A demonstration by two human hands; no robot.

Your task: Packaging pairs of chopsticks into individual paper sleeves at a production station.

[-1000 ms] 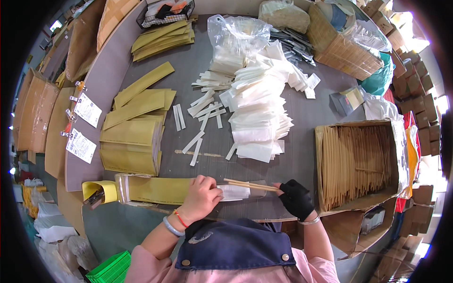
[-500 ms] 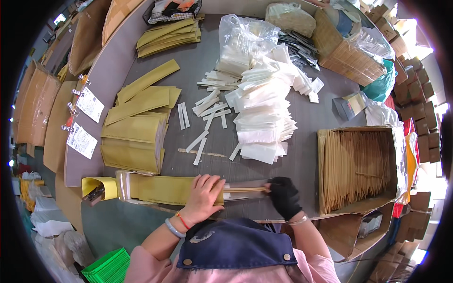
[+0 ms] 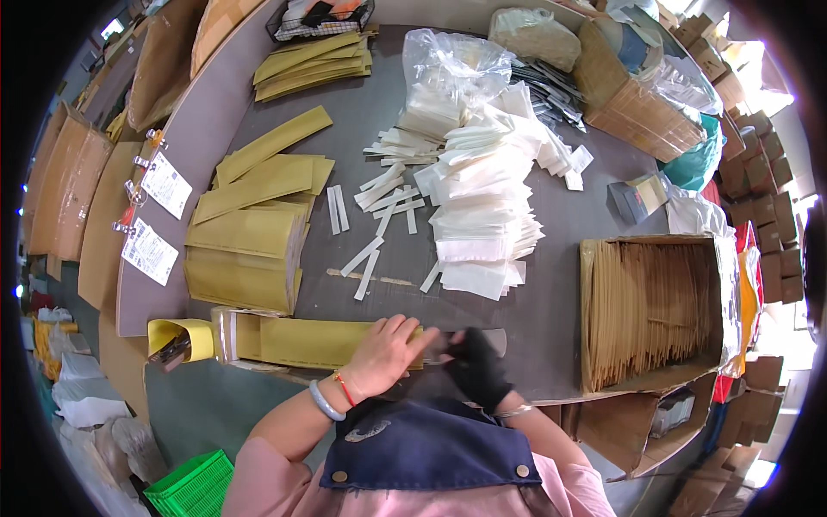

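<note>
My bare left hand (image 3: pixel 392 351) lies flat over the right end of a long yellow paper sleeve (image 3: pixel 310 342), fingers stretched toward its far edge. The sleeve rests along the near edge of the table, on a strip whose clear right end (image 3: pixel 493 338) shows past my hands. My right hand (image 3: pixel 476 366), in a black fingerless glove, is just right of the sleeve's end. Motion smears its fingertips, and I cannot make out anything in them. Left of the sleeve is a cardboard holder (image 3: pixel 226 336) with a yellow loop (image 3: pixel 191 339) around dark objects.
Yellow sleeves (image 3: pixel 245 258) are stacked at the left. White paper sleeves (image 3: pixel 482 215) and loose white strips (image 3: pixel 366 263) fill the middle. To the right stands a carton (image 3: pixel 588 319) of thin wooden sticks. Beneath the table's left part is a green crate (image 3: pixel 194 484).
My right hand has moved left to the sleeve's end; the thin sticks it held no longer show. The yellow sleeve and my left hand have shifted slightly right.
</note>
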